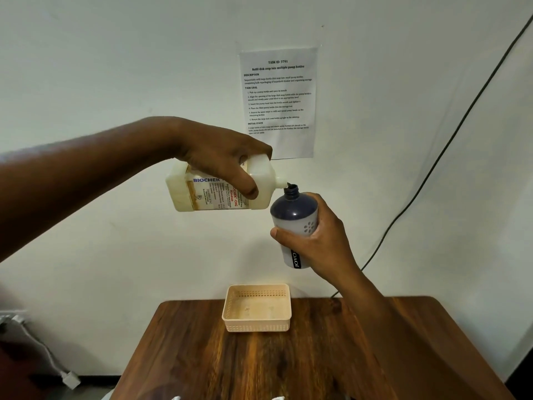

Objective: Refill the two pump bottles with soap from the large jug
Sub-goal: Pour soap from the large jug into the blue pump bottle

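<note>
Pour under way above the table's (317, 356) far edge: left hand (222, 157) grips tipped jug (219, 189), spout at pump bottle (294, 226) mouth, right hand (320, 243) wrapped round it; next, steady tilt, likely.

Jug (219, 194) label: "BIOCHEK"; bottle (294, 226): "JOYO"; wall sheet (278, 102): "TASK ID: 3791".

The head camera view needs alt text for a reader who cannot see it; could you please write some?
A left hand tips a cream soap jug sideways, spout at the open neck of a dark-topped bottle gripped by the right hand. Below, a basket sits on a wooden table.
</note>
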{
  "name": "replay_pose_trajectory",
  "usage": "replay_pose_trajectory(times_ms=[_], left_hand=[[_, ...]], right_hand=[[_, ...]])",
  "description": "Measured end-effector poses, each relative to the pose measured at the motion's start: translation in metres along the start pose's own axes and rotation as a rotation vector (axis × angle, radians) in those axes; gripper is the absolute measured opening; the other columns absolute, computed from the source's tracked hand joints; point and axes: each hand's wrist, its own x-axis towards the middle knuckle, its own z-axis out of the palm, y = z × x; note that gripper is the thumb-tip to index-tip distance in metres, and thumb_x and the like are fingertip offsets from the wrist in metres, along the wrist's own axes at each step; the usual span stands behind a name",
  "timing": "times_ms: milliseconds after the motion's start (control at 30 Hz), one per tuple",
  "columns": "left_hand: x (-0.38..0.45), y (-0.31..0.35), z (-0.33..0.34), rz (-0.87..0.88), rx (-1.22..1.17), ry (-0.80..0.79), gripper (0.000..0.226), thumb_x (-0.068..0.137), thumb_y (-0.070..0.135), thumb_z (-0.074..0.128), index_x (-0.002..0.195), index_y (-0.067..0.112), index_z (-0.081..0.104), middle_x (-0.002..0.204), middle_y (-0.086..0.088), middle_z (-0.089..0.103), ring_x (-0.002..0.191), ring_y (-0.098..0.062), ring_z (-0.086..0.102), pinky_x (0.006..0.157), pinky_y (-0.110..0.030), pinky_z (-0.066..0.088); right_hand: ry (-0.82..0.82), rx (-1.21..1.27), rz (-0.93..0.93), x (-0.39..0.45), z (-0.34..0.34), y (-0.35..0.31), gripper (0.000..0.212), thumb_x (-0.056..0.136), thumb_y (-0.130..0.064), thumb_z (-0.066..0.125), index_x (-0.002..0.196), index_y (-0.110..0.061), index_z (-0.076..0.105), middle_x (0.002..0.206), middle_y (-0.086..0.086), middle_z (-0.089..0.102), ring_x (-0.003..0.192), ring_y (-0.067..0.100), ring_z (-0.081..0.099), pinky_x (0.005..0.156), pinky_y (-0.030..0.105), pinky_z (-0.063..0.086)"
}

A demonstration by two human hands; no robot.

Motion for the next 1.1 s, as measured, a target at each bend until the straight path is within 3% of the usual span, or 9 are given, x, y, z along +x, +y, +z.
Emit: replay_pose_trajectory(times_ms=[200, 300, 467, 633, 800, 1033, 1100], left_hand=[[0.000, 0.002, 0.000, -0.013, 0.003, 0.006, 0.036, 0.076, 0.049, 0.080, 0.101, 0.034, 0.058, 0.088, 0.011, 0.070, 0.078, -0.004, 0.073, 0.056, -0.016, 0.054], [0.000, 0.001, -0.002, -0.013, 0.004, 0.006, 0.029, 0.085, 0.041, 0.082, 0.100, 0.035, 0.058, 0.085, 0.015, 0.070, 0.078, -0.004, 0.074, 0.056, -0.016, 0.053], [0.000, 0.002, -0.004, -0.012, 0.019, 0.003, 0.026, 0.087, 0.036, 0.082, 0.099, 0.033, 0.058, 0.085, 0.018, 0.070, 0.076, -0.005, 0.073, 0.055, -0.016, 0.053], [-0.002, 0.008, -0.004, -0.005, 0.026, -0.023, 0.039, 0.070, 0.052, 0.075, 0.099, 0.032, 0.058, 0.087, 0.011, 0.070, 0.078, -0.008, 0.074, 0.059, -0.021, 0.055], [-0.003, 0.009, -0.005, -0.009, 0.042, -0.029, 0.039, 0.069, 0.053, 0.074, 0.099, 0.034, 0.058, 0.089, 0.013, 0.070, 0.077, -0.005, 0.073, 0.058, -0.019, 0.054], [-0.002, 0.006, -0.008, -0.022, 0.055, -0.010, 0.028, 0.086, 0.041, 0.082, 0.099, 0.035, 0.058, 0.085, 0.014, 0.070, 0.076, -0.005, 0.074, 0.056, -0.016, 0.053], [0.000, 0.005, -0.008, -0.027, 0.059, 0.003, 0.027, 0.087, 0.037, 0.080, 0.101, 0.033, 0.058, 0.088, 0.010, 0.070, 0.077, -0.007, 0.074, 0.056, -0.017, 0.054]], right_hand=[[0.002, -0.013, 0.003, 0.000, 0.000, -0.001, 0.069, 0.074, -0.045, 0.085, 0.129, -0.041, 0.043, 0.112, -0.030, 0.053, 0.101, -0.005, 0.057, 0.070, 0.004, 0.046], [-0.003, -0.006, 0.005, 0.000, 0.000, -0.002, 0.070, 0.074, -0.044, 0.086, 0.130, -0.039, 0.045, 0.114, -0.024, 0.056, 0.101, 0.003, 0.059, 0.075, 0.009, 0.048], [-0.004, 0.003, 0.003, 0.000, -0.001, -0.004, 0.069, 0.073, -0.043, 0.086, 0.129, -0.040, 0.045, 0.113, -0.026, 0.056, 0.100, 0.001, 0.059, 0.071, 0.006, 0.048], [-0.005, -0.002, 0.003, 0.000, -0.001, -0.004, 0.071, 0.073, -0.043, 0.086, 0.131, -0.036, 0.046, 0.115, -0.020, 0.057, 0.101, 0.004, 0.059, 0.075, 0.010, 0.048], [-0.001, -0.007, 0.002, 0.001, -0.001, -0.005, 0.071, 0.074, -0.043, 0.086, 0.132, -0.035, 0.046, 0.118, -0.016, 0.058, 0.102, 0.005, 0.059, 0.077, 0.012, 0.049], [0.000, -0.006, 0.001, 0.001, -0.001, -0.006, 0.072, 0.074, -0.044, 0.086, 0.133, -0.034, 0.046, 0.118, -0.016, 0.058, 0.102, 0.006, 0.059, 0.079, 0.015, 0.051], [-0.001, -0.002, -0.001, 0.001, -0.001, -0.006, 0.071, 0.074, -0.044, 0.086, 0.132, -0.035, 0.046, 0.116, -0.019, 0.058, 0.101, 0.003, 0.059, 0.076, 0.010, 0.050]])
